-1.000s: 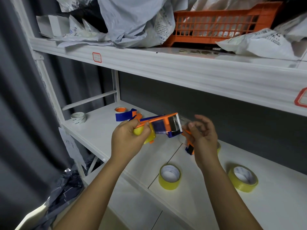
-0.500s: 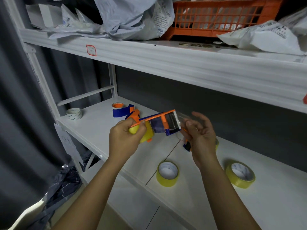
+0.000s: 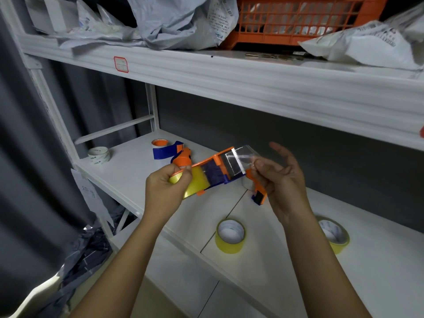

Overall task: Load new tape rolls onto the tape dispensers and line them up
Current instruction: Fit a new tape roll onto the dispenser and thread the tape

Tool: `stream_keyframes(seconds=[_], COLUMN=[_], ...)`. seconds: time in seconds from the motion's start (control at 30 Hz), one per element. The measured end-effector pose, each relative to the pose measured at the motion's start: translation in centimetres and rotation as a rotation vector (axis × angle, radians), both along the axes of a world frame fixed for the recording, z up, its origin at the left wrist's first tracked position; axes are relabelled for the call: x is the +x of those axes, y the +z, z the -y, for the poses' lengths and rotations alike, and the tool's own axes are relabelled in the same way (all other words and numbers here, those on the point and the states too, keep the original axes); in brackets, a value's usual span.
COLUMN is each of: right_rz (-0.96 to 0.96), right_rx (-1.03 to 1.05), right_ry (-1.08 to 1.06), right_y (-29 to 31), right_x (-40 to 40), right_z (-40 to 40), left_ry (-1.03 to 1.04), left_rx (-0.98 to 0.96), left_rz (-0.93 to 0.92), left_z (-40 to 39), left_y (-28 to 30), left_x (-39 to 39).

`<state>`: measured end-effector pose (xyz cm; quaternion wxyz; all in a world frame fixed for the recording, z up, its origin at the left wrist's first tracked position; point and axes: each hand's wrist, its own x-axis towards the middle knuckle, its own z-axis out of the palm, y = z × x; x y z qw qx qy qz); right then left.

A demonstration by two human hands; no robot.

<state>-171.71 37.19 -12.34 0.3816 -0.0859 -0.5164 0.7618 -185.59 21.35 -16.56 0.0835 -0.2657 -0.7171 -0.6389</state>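
My left hand (image 3: pixel 165 188) grips an orange and blue tape dispenser (image 3: pixel 213 171) with a yellow tape roll (image 3: pixel 197 185) mounted in it, held above the white shelf (image 3: pixel 128 171). My right hand (image 3: pixel 278 180) pinches the clear tape end (image 3: pixel 241 157) drawn out past the toothed blade. Behind the right hand, a second orange and blue dispenser (image 3: pixel 258 193) lies on the shelf, mostly hidden. A third blue and orange dispenser (image 3: pixel 166 151) rests farther back at the left. Two loose yellow rolls (image 3: pixel 230 235) (image 3: pixel 333 234) lie flat on the shelf.
A small white roll (image 3: pixel 99 154) sits near the shelf's left end. The upper shelf (image 3: pixel 252 74) overhangs close above, loaded with grey mailing bags (image 3: pixel 179 21) and an orange crate (image 3: pixel 298 19). Dark curtain (image 3: pixel 27 180) at left, crumpled bags on the floor.
The tape end has been drawn out farther past the blade by my right hand, and the dispenser has tilted up slightly in my left hand.
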Motion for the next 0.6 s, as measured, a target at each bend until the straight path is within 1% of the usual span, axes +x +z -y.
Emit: stream_keyframes(seconds=[0.13,0.3,0.37,0.47,0.6], right_rz=[-0.021,-0.119,-0.13,-0.068,0.098], right_rx=[-0.089,-0.324,-0.366,-0.338,-0.316], right_ry=[0.03,0.137,0.156,0.164,0.183], right_y=[-0.1,-0.2,-0.3,-0.6,-1.2], right_x=[-0.2,-0.5,-0.6,-0.8,-1.3], right_z=[-0.2,-0.5,-0.5,-0.4,-0.5], left_ry=[-0.025,-0.057,-0.077,-0.111,-0.077], left_rx=[0.024,0.014,0.035,0.049,0.081], left_rz=[0.024,0.049,0.08,0.16,0.259], left_z=[-0.2,-0.3,-0.3,0.0,0.2], left_y=[0.6,0.8,0.8,0.7,0.2], left_x=[0.4,0.3,0.2,0.0,-0.1])
